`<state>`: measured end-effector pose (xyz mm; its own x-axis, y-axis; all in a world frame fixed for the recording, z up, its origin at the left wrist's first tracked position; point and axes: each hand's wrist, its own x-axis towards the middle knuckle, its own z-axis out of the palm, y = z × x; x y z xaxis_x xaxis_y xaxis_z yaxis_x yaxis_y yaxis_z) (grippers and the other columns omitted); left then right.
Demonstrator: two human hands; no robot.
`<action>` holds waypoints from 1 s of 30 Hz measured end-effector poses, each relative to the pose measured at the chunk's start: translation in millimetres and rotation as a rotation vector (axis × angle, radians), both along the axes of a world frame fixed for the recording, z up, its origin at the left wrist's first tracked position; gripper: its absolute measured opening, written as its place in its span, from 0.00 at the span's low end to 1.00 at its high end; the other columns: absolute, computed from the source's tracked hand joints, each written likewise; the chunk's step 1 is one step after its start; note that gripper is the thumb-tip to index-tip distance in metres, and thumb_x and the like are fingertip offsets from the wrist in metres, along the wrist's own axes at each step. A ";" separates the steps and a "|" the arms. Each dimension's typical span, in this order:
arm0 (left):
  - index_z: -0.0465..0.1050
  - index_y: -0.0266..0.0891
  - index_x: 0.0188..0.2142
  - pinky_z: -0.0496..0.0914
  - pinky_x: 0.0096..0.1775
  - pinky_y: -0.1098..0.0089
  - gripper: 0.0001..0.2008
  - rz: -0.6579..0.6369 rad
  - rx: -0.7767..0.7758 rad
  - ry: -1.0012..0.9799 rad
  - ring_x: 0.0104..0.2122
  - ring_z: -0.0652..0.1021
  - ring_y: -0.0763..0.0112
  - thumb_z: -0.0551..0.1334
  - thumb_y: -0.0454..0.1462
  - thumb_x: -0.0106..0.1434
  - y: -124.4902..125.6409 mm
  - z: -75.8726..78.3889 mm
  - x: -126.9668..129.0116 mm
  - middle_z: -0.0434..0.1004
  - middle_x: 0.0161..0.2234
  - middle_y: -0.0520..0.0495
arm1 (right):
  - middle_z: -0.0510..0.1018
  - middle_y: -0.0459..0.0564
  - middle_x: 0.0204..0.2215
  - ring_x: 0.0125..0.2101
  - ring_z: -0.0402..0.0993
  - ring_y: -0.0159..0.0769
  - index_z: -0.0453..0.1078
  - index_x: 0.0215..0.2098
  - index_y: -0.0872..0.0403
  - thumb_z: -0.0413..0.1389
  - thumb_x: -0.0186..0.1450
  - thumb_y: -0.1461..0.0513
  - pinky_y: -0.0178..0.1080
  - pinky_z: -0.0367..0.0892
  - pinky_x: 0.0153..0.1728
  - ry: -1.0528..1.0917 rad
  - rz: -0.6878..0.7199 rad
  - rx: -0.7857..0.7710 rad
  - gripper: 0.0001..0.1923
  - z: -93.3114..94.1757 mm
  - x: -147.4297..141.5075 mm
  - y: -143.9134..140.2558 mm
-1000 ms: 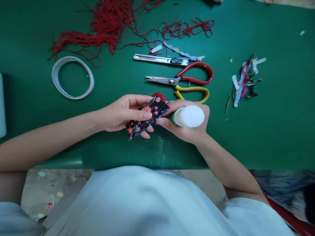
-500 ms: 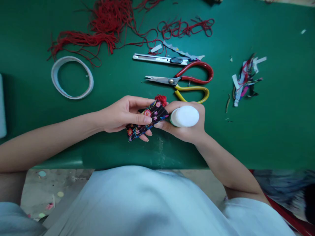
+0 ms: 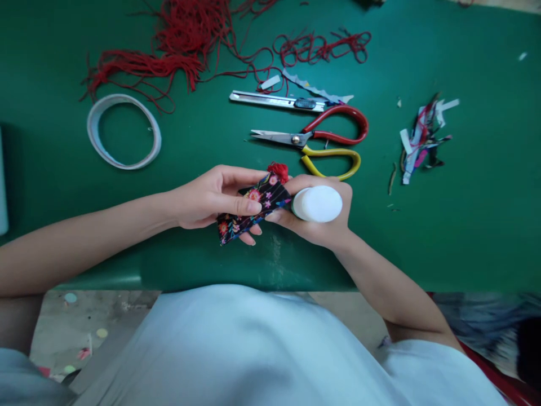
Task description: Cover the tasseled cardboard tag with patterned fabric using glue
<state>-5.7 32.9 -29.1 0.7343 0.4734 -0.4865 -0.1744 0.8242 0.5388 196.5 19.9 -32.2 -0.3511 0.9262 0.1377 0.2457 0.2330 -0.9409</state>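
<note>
A small black floral fabric piece (image 3: 267,196) is pinched between the thumb and fingers of my left hand (image 3: 215,197). Red cord (image 3: 278,171) bunches at its upper end. My right hand (image 3: 338,217) is wrapped round a white bottle (image 3: 320,203), its pale end facing up towards me; the lower end is hidden by the fingers. The right thumb and fingertips come up against the right edge of the fabric. Just beyond my hands lie scissors (image 3: 296,139) with one red and one yellow handle.
A snap-off cutter (image 3: 276,101) lies beyond the scissors. Red cords (image 3: 192,28) are heaped at the back left, with a looped cord bundle (image 3: 323,48) beside them. A tape roll (image 3: 92,132) sits at left, and fabric scraps (image 3: 422,141) at right on the green table (image 3: 465,237).
Both hands keep the same hold on the fabric and the bottle. The view has shifted very slightly; nothing else visibly moves.
</note>
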 end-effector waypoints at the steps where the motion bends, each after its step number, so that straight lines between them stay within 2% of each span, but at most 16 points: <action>1: 0.75 0.41 0.53 0.82 0.34 0.68 0.25 -0.002 0.018 0.005 0.25 0.82 0.69 0.72 0.35 0.54 -0.1 -0.3 0.1 0.81 0.30 0.50 | 0.76 0.43 0.21 0.19 0.68 0.28 0.72 0.26 0.52 0.68 0.53 0.53 0.32 0.69 0.21 -0.008 -0.004 0.009 0.14 -0.1 0.0 -1.0; 5: 0.73 0.42 0.55 0.82 0.36 0.66 0.27 0.008 0.052 0.007 0.27 0.83 0.68 0.71 0.36 0.56 -1.3 -0.9 1.1 0.82 0.36 0.47 | 0.75 0.42 0.20 0.18 0.68 0.27 0.70 0.25 0.52 0.67 0.55 0.58 0.32 0.69 0.21 0.009 -0.031 0.053 0.11 1.9 -1.4 -7.0; 9: 0.73 0.44 0.55 0.81 0.33 0.69 0.25 0.042 0.082 0.021 0.29 0.83 0.68 0.70 0.35 0.57 -4.3 -2.2 2.3 0.83 0.38 0.48 | 0.75 0.42 0.19 0.18 0.67 0.27 0.68 0.24 0.52 0.66 0.56 0.62 0.31 0.67 0.19 0.023 -0.088 0.046 0.10 4.8 -5.5 -12.3; 12: 0.75 0.45 0.53 0.81 0.32 0.68 0.23 0.119 0.193 0.088 0.36 0.83 0.63 0.70 0.36 0.57 -7.2 -3.0 3.9 0.79 0.49 0.47 | 0.74 0.41 0.18 0.17 0.66 0.26 0.67 0.23 0.52 0.65 0.56 0.65 0.31 0.63 0.17 0.053 -0.137 0.033 0.10 4.9 -8.5 -14.3; 15: 0.76 0.43 0.51 0.81 0.39 0.66 0.22 0.187 0.335 0.174 0.46 0.80 0.57 0.71 0.37 0.55 -8.6 -2.3 6.6 0.72 0.58 0.46 | 0.73 0.40 0.18 0.17 0.66 0.26 0.65 0.22 0.52 0.63 0.56 0.65 0.31 0.61 0.16 0.068 -0.158 -0.030 0.12 3.9 -9.6 -15.6; 18: 0.78 0.39 0.49 0.77 0.51 0.63 0.24 0.215 0.438 0.224 0.55 0.75 0.53 0.74 0.38 0.51 -7.8 -1.5 8.9 0.72 0.58 0.44 | 0.72 0.40 0.17 0.16 0.66 0.27 0.64 0.21 0.52 0.64 0.56 0.64 0.32 0.61 0.16 0.059 -0.161 -0.094 0.12 3.4 -9.6 -16.6; 20: 0.78 0.39 0.48 0.74 0.54 0.61 0.25 0.228 0.464 0.225 0.57 0.73 0.52 0.75 0.38 0.49 -6.9 -1.9 9.4 0.73 0.57 0.44 | 0.72 0.40 0.17 0.16 0.66 0.27 0.64 0.21 0.52 0.64 0.56 0.64 0.32 0.62 0.15 0.062 -0.163 -0.110 0.12 3.2 -9.8 -16.9; 22: 0.78 0.39 0.49 0.75 0.54 0.60 0.26 0.238 0.446 0.217 0.56 0.73 0.51 0.75 0.39 0.49 -6.3 -2.9 9.1 0.74 0.56 0.44 | 0.73 0.41 0.17 0.16 0.66 0.27 0.65 0.22 0.51 0.63 0.57 0.65 0.32 0.61 0.15 0.062 -0.176 -0.106 0.12 3.0 -10.3 -16.5; 25: 0.75 0.40 0.52 0.78 0.48 0.57 0.29 0.239 0.357 0.227 0.53 0.76 0.50 0.74 0.40 0.50 -5.9 -4.5 8.0 0.75 0.55 0.43 | 0.72 0.41 0.18 0.17 0.68 0.28 0.66 0.23 0.51 0.62 0.58 0.65 0.32 0.62 0.16 0.051 -0.198 -0.073 0.10 3.1 -10.3 -14.4; 27: 0.73 0.40 0.54 0.80 0.44 0.56 0.30 0.245 0.313 0.248 0.51 0.78 0.49 0.74 0.40 0.51 -5.6 -5.2 7.8 0.76 0.53 0.42 | 0.74 0.41 0.19 0.19 0.69 0.28 0.68 0.24 0.51 0.63 0.58 0.65 0.33 0.64 0.17 0.036 -0.188 -0.042 0.09 3.7 -9.3 -12.7; 30: 0.73 0.39 0.54 0.80 0.43 0.55 0.29 0.271 0.291 0.247 0.49 0.79 0.50 0.73 0.39 0.52 -4.8 -5.4 8.1 0.77 0.52 0.42 | 0.77 0.41 0.23 0.21 0.72 0.29 0.71 0.26 0.50 0.64 0.58 0.65 0.33 0.68 0.20 0.031 -0.146 -0.044 0.07 5.2 -6.5 -11.0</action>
